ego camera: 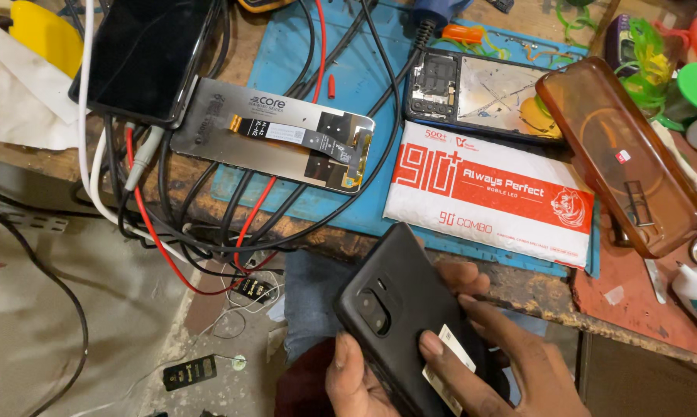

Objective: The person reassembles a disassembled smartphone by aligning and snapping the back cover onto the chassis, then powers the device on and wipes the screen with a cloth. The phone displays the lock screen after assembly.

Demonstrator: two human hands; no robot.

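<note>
Low in the view, just off the front edge of the worktop [518,286], both hands hold a black smartphone [399,309] back side up, its camera block facing the viewer. The left hand [356,382] cradles it from below, fingers curled closed around the lower edge with the thumb pressed on the near side. The right hand [510,363] closes on it from the right, index finger lying across the back and pinching a small white slip [449,359] against the casing. The phone looks stiff, smooth and fairly light; its matte back seems likely to slide in the palm, and the glass face on the far side would be fragile, so the long side edges appear the safest places to grip. On the worktop beyond lie a white-and-red padded packet [491,193], a bare display panel with its flex cable [275,135], an opened phone showing its board [480,93], a translucent brown phone case [622,154] and a tangle of black and red leads [202,224] over a blue mat [356,85].
</note>
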